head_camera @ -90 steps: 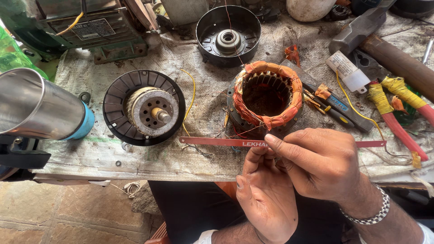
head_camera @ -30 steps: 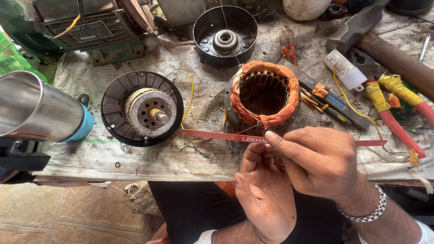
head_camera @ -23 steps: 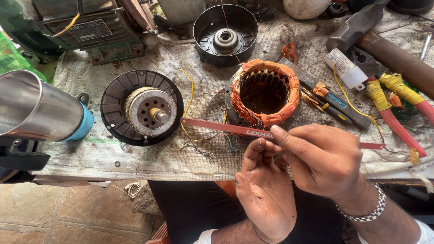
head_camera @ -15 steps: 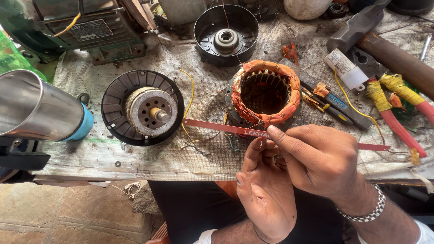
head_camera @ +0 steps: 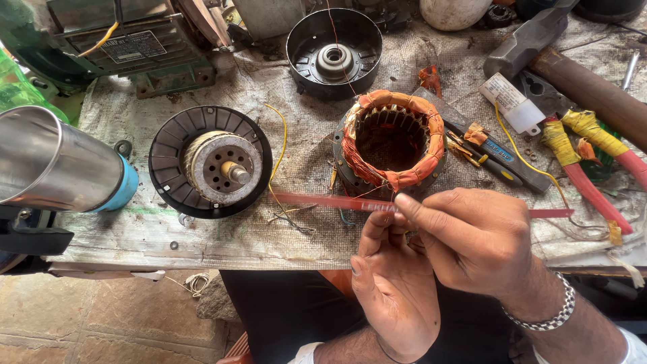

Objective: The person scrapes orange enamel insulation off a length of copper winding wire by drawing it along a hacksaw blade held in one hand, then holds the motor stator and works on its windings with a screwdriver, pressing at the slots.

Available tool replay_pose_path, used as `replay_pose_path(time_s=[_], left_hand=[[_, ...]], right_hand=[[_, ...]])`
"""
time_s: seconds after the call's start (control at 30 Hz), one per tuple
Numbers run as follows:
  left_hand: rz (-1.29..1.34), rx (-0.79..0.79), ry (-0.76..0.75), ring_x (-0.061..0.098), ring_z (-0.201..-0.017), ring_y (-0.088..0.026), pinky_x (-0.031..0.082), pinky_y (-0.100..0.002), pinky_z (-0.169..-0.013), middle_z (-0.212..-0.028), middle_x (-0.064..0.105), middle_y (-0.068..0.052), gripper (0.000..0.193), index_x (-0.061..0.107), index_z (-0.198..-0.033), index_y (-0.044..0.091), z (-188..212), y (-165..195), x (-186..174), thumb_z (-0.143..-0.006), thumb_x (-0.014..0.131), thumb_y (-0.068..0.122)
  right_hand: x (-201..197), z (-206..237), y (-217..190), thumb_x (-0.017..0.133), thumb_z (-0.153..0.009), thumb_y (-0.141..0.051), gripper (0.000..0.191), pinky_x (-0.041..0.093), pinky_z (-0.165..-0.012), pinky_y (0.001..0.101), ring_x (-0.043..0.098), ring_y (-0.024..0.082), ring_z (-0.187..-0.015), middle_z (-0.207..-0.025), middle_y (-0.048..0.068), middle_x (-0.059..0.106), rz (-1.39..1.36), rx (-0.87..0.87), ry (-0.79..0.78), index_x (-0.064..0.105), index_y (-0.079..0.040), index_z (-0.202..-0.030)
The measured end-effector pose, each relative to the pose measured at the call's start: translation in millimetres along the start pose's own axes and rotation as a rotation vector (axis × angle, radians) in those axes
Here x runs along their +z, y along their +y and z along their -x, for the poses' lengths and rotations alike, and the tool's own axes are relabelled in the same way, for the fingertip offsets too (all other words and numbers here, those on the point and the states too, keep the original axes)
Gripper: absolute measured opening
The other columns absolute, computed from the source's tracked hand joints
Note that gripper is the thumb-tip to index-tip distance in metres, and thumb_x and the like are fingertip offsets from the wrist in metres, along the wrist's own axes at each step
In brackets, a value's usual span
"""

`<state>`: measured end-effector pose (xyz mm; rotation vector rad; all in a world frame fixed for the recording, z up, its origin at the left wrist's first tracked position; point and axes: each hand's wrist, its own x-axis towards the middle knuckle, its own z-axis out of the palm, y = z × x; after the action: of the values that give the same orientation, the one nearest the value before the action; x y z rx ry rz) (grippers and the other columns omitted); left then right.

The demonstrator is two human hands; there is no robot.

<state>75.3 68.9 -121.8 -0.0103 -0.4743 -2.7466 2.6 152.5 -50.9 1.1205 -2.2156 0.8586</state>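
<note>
We pinch a red blade (head_camera: 337, 201) in our right hand (head_camera: 475, 243); our left hand (head_camera: 394, 286) pinches fine wire beneath. The stator (head_camera: 393, 141) lies open, unassembled, its leads seemingly unfinished.

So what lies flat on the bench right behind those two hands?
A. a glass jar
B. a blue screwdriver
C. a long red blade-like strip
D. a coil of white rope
C: a thin red strip stretches across the cloth just behind the left hand and right hand, in front of the orange-wound stator.

I see a finned black rotor (head_camera: 210, 162), black end cap (head_camera: 335, 52), steel cylinder (head_camera: 54, 162), hammer (head_camera: 566, 57), yellow-taped pliers (head_camera: 593, 162).
</note>
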Motion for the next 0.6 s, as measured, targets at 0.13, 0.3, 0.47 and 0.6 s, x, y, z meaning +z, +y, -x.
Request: replay_pose_path(time_s=[0.13,0.3,0.47,0.6], left_hand=[[0.034,-0.009,0.023,0.047,-0.131,-0.022,0.035,-0.041,-0.119,-0.135,0.053,-0.009,0.064,0.05,-0.138,0.002,1.9,-1.5,0.0,-0.102,0.047,0.055],[0.022,-0.011,-0.017,0.047,-0.129,-0.021,0.035,-0.04,-0.117,-0.133,0.053,-0.009,0.064,0.048,-0.139,0.003,1.6,-0.1,0.4,-0.103,0.047,0.056],[-0.016,-0.01,-0.03,0.047,-0.128,-0.022,0.035,-0.041,-0.116,-0.132,0.052,-0.01,0.068,0.046,-0.143,0.001,-0.1,1.8,1.6,-0.105,0.045,0.057],[-0.045,0.0,-0.033,0.047,-0.13,-0.023,0.034,-0.041,-0.119,-0.138,0.051,-0.011,0.072,0.045,-0.145,-0.001,-0.9,1.5,2.8,-0.104,0.044,0.058]], right_hand=[[-1.1,0.6,0.2,0.072,-0.074,0.008,0.032,0.054,-0.053,0.0305,0.072,0.019,-0.065,-0.076,0.008,0.071,-0.023,-0.001,-0.009,0.077,0.0,-0.105],[-0.4,2.6,-1.0,0.075,-0.075,0.005,0.033,0.054,-0.056,0.0322,0.071,0.021,-0.067,-0.08,0.01,0.071,-0.004,0.01,0.046,0.075,0.0,-0.107],[2.0,3.9,-1.6,0.072,-0.074,0.007,0.035,0.054,-0.057,0.0325,0.071,0.022,-0.069,-0.084,0.012,0.072,0.051,0.039,0.054,0.075,0.0,-0.109],[3.9,4.0,-1.7,0.071,-0.073,0.008,0.036,0.053,-0.055,0.0326,0.071,0.021,-0.067,-0.082,0.01,0.073,0.084,0.048,0.034,0.077,-0.001,-0.107]])
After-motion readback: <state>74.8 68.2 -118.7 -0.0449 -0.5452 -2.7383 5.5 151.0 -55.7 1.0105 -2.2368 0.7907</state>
